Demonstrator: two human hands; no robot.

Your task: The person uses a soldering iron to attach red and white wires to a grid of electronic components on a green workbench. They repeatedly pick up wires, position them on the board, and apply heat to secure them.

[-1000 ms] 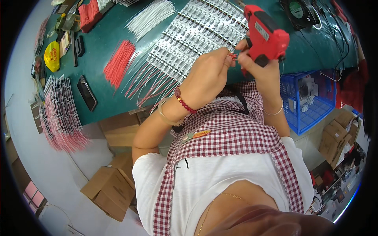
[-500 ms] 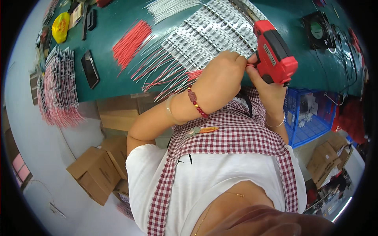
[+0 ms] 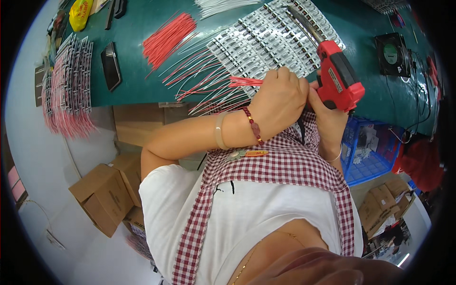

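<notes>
My left hand is closed around a small bundle of red wires, whose ends stick out to its left. Gripped in my right hand is a red and black pistol-shaped soldering gun, its long metal tip pointing away over the boards. The thumb and finger of that hand meet the left fingertips; what is pinched there is hidden. Just beyond both hands lies a slab of joined small circuit boards, with loose red and white wires trailing off its left side.
On the green table are a pile of red wires, white wires, a phone and a stack of wired boards. A black fan-like device sits at right. Below stand a blue crate and cardboard boxes.
Both hands and the soldering gun sit slightly lower and farther right in the picture. More of the red bundle now shows beyond my left hand. The view itself has shifted a little.
</notes>
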